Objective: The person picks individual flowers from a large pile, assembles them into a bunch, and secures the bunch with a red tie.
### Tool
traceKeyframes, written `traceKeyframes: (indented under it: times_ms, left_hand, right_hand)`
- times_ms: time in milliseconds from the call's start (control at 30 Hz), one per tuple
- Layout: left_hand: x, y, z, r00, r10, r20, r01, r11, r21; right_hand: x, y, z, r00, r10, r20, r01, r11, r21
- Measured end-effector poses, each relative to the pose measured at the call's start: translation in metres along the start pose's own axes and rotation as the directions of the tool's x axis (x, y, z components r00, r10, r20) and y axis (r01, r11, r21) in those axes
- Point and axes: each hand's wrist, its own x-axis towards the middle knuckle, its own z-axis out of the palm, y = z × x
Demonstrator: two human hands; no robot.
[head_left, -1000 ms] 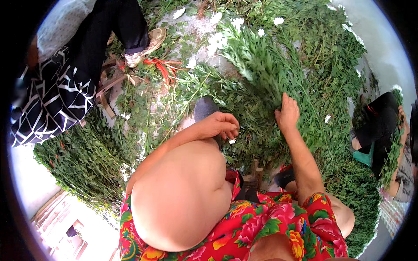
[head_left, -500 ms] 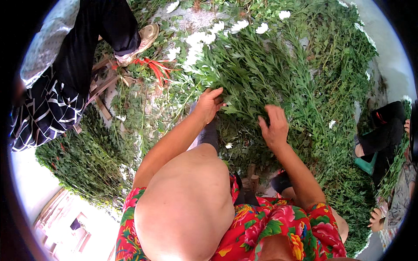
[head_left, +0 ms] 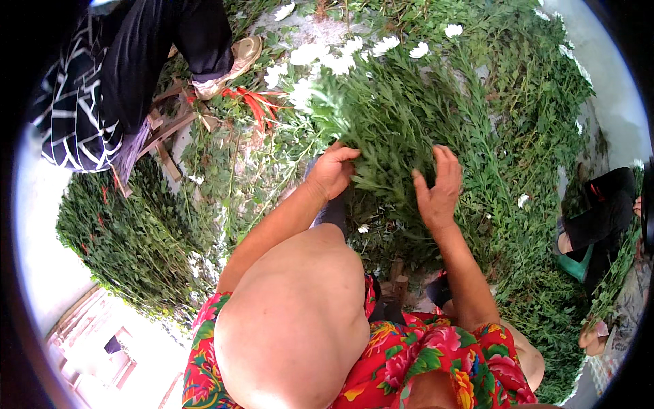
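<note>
A thick bunch of white chrysanthemums with leafy green stems lies in front of me, most white heads toward its far left end. My left hand is closed at the bunch's near left edge, thumb over the leaves; its other fingers are partly hidden. At the near right side, my right hand touches the leaves, thumb and fingers apart. A blurred leafy sprig stands up just beyond my left hand.
Cut stems cover the floor on the right. Red ties lie at far left, near a co-worker's shoe and a wooden frame. A stack of chrysanthemum stems lies at left. Another person's hand shows at right.
My left hand has closed more at the bunch's edge, and my right hand has shifted slightly, thumb and fingers upward. The co-worker at far left has leaned, and the view has shifted a little.
</note>
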Motion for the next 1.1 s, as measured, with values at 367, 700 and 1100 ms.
traceKeyframes:
  times_ms: [367, 700, 1100]
  left_hand:
    - [-0.011, 0.009, 0.013, 0.995, 0.042, 0.086, -0.042, 0.999, -0.009]
    - [-0.011, 0.035, 0.006, 0.994, 0.096, 0.058, -0.094, 0.995, -0.034]
    - [-0.009, 0.044, 0.008, 0.99, 0.087, -0.108, -0.07, 0.986, 0.153]
  right_hand:
    - [-0.016, 0.001, 0.02, 0.863, 0.28, 0.421, -0.484, 0.7, 0.525]
    - [0.023, 0.019, -0.011, 0.948, 0.223, 0.226, -0.305, 0.838, 0.453]
    - [-0.017, -0.008, 0.041, 0.753, 0.126, 0.646, -0.621, 0.462, 0.633]
